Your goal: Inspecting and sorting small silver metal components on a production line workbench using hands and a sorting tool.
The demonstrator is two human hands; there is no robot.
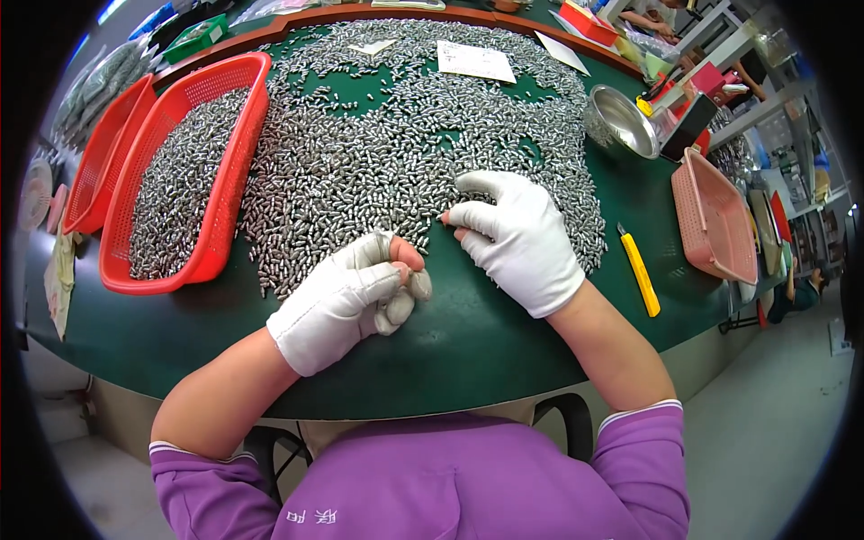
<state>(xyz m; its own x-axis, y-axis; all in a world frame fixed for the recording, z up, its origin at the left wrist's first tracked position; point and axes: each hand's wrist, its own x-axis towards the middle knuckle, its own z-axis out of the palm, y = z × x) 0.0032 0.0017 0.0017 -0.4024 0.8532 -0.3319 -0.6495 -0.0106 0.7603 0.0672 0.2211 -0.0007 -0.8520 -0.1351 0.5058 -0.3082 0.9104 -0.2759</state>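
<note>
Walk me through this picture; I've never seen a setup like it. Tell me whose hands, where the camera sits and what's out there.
There is no machine: a person works in white cloth gloves with some fingertips exposed. A wide fisheye camera on their head looks down, so edges bend.

Small, shiny, silver-coloured metal pieces cover much of the dark green tabletop; more fill a red plastic basket at left. At right lie a round silver metal bowl, a yellow-handled cutter and a pink plastic basket.

The left hand is curled, the right hand reaches the pieces' edge; whether either grips one is unclear.
</note>
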